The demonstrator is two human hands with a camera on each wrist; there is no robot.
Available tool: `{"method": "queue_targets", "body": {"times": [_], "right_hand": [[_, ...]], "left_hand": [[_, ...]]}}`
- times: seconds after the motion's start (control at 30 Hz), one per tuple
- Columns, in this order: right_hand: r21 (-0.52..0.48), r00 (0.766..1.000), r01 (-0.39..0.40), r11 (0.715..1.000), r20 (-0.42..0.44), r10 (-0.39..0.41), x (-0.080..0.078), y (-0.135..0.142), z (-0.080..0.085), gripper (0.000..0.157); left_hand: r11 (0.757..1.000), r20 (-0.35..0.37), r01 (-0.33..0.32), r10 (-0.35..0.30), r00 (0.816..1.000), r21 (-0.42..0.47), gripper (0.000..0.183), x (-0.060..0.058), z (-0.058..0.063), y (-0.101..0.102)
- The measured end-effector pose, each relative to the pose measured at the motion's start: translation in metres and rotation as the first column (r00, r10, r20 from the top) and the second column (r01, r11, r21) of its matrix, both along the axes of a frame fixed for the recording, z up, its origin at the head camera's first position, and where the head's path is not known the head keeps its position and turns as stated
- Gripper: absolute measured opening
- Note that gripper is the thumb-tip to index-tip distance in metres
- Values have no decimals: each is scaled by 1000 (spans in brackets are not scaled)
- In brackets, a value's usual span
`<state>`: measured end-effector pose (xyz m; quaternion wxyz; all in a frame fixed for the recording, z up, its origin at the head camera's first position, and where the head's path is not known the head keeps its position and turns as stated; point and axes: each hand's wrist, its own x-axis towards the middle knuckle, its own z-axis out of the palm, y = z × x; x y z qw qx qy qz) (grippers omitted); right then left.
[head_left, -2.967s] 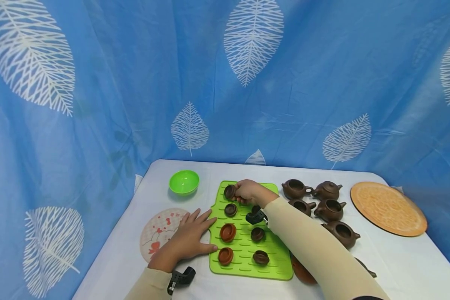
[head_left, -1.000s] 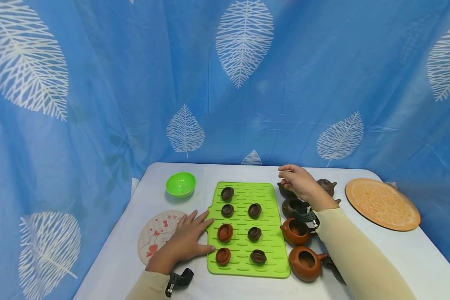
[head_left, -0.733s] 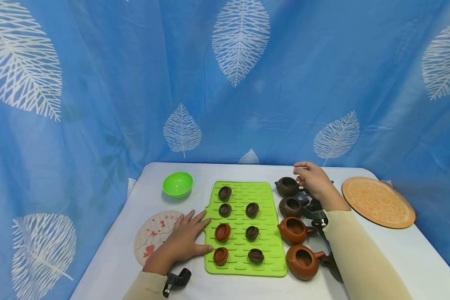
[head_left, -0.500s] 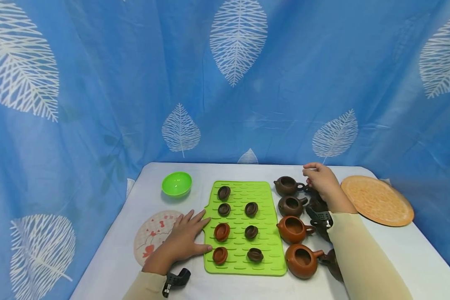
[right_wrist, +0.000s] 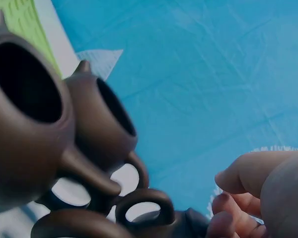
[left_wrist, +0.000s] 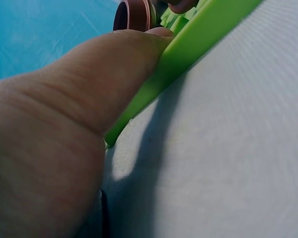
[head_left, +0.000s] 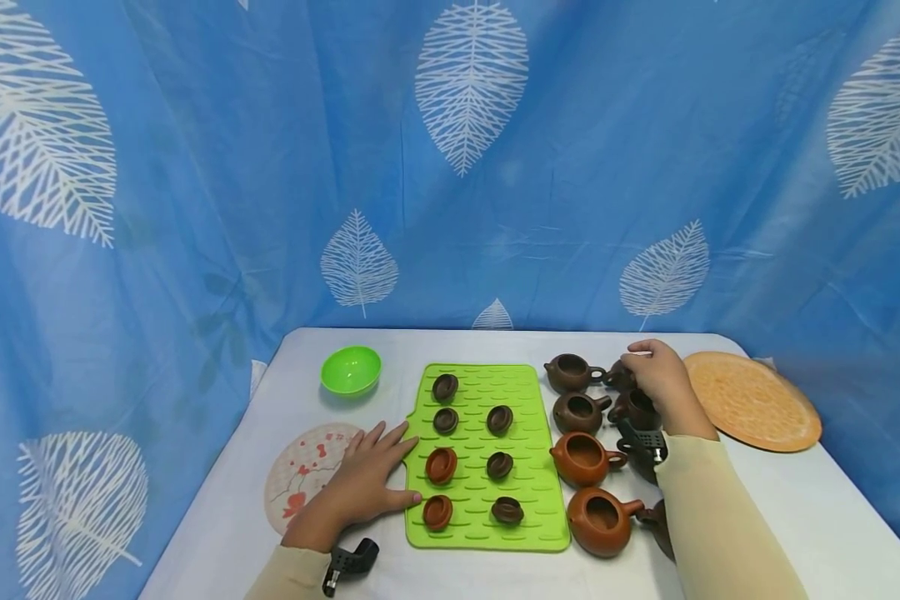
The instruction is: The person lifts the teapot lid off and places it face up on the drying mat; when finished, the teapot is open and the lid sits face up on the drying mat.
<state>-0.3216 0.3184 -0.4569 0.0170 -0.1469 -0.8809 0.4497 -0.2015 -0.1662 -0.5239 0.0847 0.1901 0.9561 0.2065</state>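
Note:
My left hand [head_left: 367, 483] lies flat with fingers spread at the left edge of the green mat [head_left: 525, 533]; its thumb rests on the rim in the left wrist view. Small teapot lids stand on the mat in two columns, including a reddish lid [head_left: 441, 465] and a dark brown lid [head_left: 445, 387]. My right hand [head_left: 663, 379] is over the back right teapots, fingers bent, beside a dark brown teapot [head_left: 619, 375] that it partly hides. In the right wrist view nothing shows between the fingertips, which are close to that teapot's dark top [right_wrist: 191, 224].
Right of the mat stand lidless teapots, among them a dark teapot [head_left: 570, 373] and an orange-brown teapot [head_left: 600, 523]. My right forearm hides part of the right row. A green bowl [head_left: 351, 372], a patterned round mat [head_left: 300, 467] and an orange round board [head_left: 757, 404] lie around.
My right hand has set a dark lid at the mat's back left, let go, and moved right to the back teapots. My left hand has stayed in place.

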Motion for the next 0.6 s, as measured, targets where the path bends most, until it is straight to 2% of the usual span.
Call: {"method": "queue_targets", "body": {"times": [0.3, 0.6], "right_hand": [[130, 992, 96, 987, 64, -105, 4, 3, -11, 51], [136, 993, 113, 984, 6, -115, 1, 7, -13, 43]], "left_hand": [[1000, 15, 7, -7, 1000, 9, 92, 2, 0, -2], [1000, -12, 6, -6, 1000, 20, 91, 1, 1, -2]]}}
